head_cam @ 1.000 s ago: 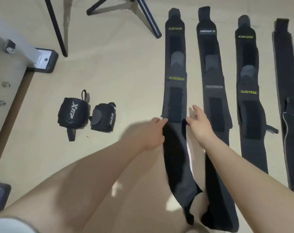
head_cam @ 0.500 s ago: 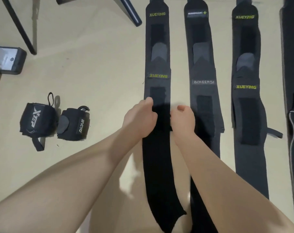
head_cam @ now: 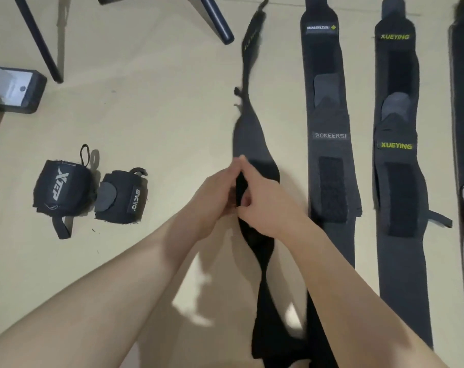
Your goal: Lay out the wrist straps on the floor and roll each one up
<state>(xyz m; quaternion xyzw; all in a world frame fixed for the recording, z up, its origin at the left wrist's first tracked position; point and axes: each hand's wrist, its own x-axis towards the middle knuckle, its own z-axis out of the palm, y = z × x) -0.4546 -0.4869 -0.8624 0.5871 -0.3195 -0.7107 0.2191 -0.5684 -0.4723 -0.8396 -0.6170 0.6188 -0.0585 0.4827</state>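
Both hands pinched the leftmost strap and lifted it.

My left hand [head_cam: 215, 192] and right hand [head_cam: 262, 200] were closed together on the black strap [head_cam: 254, 160]; half a second before it lay flat, now its far end at 12 o'clock was twisted on edge. I judged the rolling was starting. Flat straps [head_cam: 329, 134] lay at 3 o'clock, two rolled straps [head_cam: 63, 187] at 9 o'clock.

Beige floor [head_cam: 151, 123] carries two rolled straps [head_cam: 90, 191] beside flat straps [head_cam: 329, 134].
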